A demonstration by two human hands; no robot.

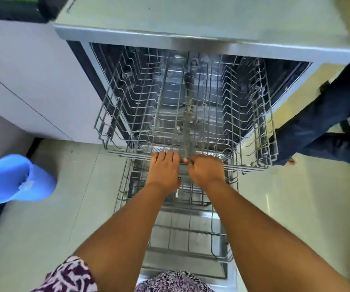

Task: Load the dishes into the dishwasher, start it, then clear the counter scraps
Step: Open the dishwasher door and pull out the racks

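Note:
The dishwasher (191,36) stands open in front of me. Its grey wire upper rack (140,106) is slid out and holds no dishes. My left hand (164,169) and my right hand (206,169) sit side by side on the rack's front rail, fingers curled over the wire. Below my forearms the lower rack (188,230) is also out over the open door, and it looks bare. No dishes are in view.
A blue bucket (16,179) stands on the tiled floor at the left, beside white cabinet doors (22,81). Another person's dark-trousered legs (325,123) stand close to the dishwasher's right side. Pale floor tiles (296,207) lie on both sides.

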